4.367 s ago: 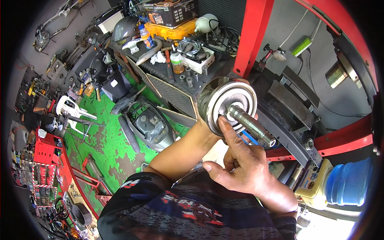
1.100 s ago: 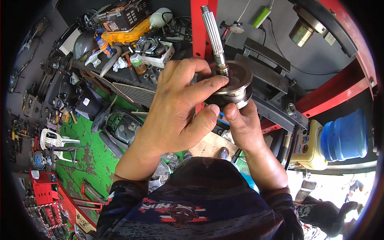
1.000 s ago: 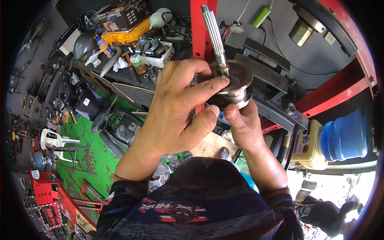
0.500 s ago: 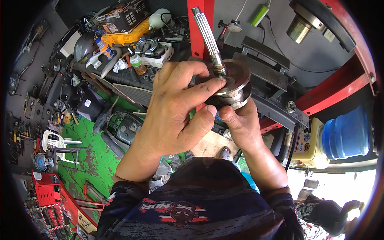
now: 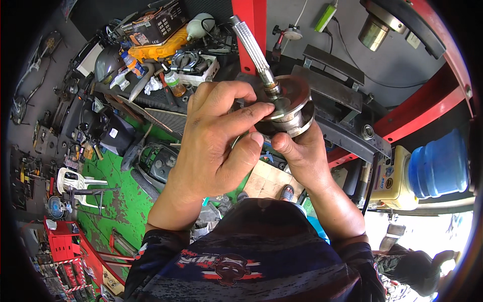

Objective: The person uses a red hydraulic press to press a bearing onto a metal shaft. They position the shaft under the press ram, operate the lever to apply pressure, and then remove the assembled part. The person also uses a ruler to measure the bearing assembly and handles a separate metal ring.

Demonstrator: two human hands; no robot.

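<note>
I hold up a metal crankshaft (image 5: 297, 100) with two round webs and a long splined shaft slanting up and to the left. My right hand (image 5: 307, 156) grips its lower web from below; the thumb lies at the near side, and the other fingers are hidden behind the metal. My left hand (image 5: 211, 141) curls against the left side of the upper web. Its index fingertip presses on the web's face beside the shaft's base, while the thumb is bent below, apart from the upper face. Part of the lower web is hidden by my hands.
Beyond the crankshaft stands a red press frame (image 5: 427, 113) with dark steel beams (image 5: 322, 85). A bearing ring (image 5: 368, 132) rests on one beam. Left, a cluttered bench holds a bottle (image 5: 174, 83) and a white tray (image 5: 204, 75). A blue water jug (image 5: 436, 166) is at right.
The crankshaft has shifted slightly left, and its splined shaft leans further left. Both hands have moved a little left with it, keeping much the same hold.
</note>
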